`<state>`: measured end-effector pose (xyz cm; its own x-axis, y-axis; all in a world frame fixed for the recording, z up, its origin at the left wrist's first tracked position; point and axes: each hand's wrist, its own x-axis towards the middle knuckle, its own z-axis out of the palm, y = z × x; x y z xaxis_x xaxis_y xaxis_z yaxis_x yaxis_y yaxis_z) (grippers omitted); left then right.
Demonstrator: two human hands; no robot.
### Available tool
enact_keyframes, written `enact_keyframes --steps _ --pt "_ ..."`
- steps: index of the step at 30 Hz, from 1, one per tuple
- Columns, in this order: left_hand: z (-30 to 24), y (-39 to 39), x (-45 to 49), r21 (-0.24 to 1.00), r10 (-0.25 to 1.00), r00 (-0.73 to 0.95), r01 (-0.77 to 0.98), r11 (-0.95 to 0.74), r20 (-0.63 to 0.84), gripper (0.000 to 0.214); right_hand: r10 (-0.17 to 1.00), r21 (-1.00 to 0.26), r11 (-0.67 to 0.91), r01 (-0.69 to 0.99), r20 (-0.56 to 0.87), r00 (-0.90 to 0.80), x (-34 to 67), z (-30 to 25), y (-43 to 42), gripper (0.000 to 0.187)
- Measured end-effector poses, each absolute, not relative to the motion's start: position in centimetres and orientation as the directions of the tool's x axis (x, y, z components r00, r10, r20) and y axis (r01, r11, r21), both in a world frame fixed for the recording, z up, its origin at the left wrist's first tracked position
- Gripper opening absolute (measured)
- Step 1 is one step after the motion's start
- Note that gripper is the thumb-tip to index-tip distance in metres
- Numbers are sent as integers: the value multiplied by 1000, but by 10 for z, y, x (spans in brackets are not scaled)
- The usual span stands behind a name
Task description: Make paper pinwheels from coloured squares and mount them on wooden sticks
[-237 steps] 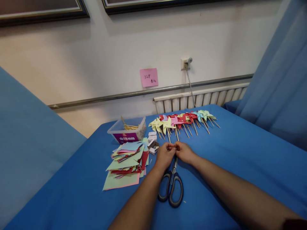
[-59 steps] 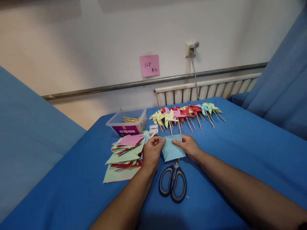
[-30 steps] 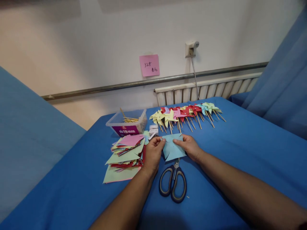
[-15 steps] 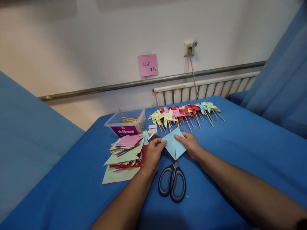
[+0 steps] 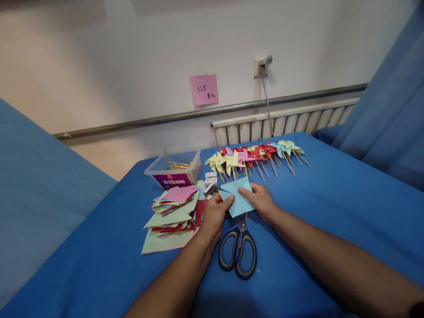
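A light blue paper square (image 5: pixel 240 204) with cuts running in from its corners is held between my two hands, above the table. My left hand (image 5: pixel 213 216) pinches its left side, the thumb pressing toward the middle. On the right side my right hand (image 5: pixel 261 199) grips the sheet, thumb on top and fingers underneath. Just below the paper lie scissors (image 5: pixel 239 251) with dark handles, their blades partly hidden by the sheet. Left of my left hand is a stack of coloured paper squares (image 5: pixel 172 216) in green, pink, red and yellow.
Finished paper pinwheels (image 5: pixel 253 155) on sticks lie in a row at the back. A clear plastic box (image 5: pixel 190 165) holding thin sticks stands at the back left, with small boxes (image 5: pixel 210 179) beside it. A blue cloth (image 5: pixel 308 198) covers the table; a radiator (image 5: pixel 288 121) is behind.
The paper square has turned in my hands, and my left thumb has moved inward over it. The scissors and the stack stay where they were.
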<state>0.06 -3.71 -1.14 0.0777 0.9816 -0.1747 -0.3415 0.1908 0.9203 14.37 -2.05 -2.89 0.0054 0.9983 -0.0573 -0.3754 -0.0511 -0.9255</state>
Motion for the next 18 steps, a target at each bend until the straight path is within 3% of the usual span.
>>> enact_keyframes --steps 7,11,13,15,18 --pt "-8 -38 3 904 979 76 -376 204 -189 39 999 -976 38 -212 40 -4 143 -33 -20 37" --pt "-1 -36 1 863 978 2 -470 187 -210 33 938 -949 314 3 311 151 146 -29 -24 33" --pt "2 -34 -1 828 974 -17 -529 183 -226 30 853 -853 475 215 507 127 148 -23 -30 40" --pt "5 -32 -3 800 970 -24 -570 187 -243 27 770 -705 599 380 637 -35 148 -17 -38 44" --pt "5 -30 -5 776 974 -18 -607 170 -228 24 720 -536 671 512 636 -278 144 -12 -48 48"
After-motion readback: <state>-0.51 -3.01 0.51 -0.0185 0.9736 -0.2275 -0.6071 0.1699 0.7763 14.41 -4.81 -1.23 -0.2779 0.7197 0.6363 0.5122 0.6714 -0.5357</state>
